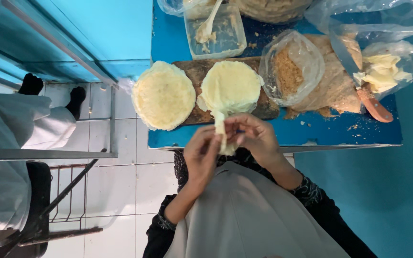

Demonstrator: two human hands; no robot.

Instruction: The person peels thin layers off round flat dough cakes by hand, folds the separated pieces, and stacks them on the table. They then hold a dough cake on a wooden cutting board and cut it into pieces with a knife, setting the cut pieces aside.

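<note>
- We look straight down at our left hand (201, 155) and right hand (255, 136), held together just off the near edge of a blue surface (340, 131).
- Both sets of fingers are curled nearly shut around a pale folded pastry sheet (223, 138); it hangs between the two hands, and its upper end seems to touch a round stack of the same sheets (230, 86) at 12 o'clock.
- In our judgement the folding goes best with light, even pressure from both thumbs, edges kept aligned, so the thin sheet does not tear.
- The stack sits on a dark wooden board (199, 71); a second round stack (163, 95) lies at 10 o'clock, overhanging the board's left end.
- At 12 o'clock, further back, a clear square plastic tub (225, 40) holds a pale spoon (207, 26) and filling residue.
- At 2 o'clock a clear bag of brown crumbs (290, 71) lies open, with more crumbs bagged beside it.
- Further right, a clear bag holds pale yellow lumps (383, 71); a knife with an orange handle (374, 107) rests against it.
- We see no labels or signs.
</note>
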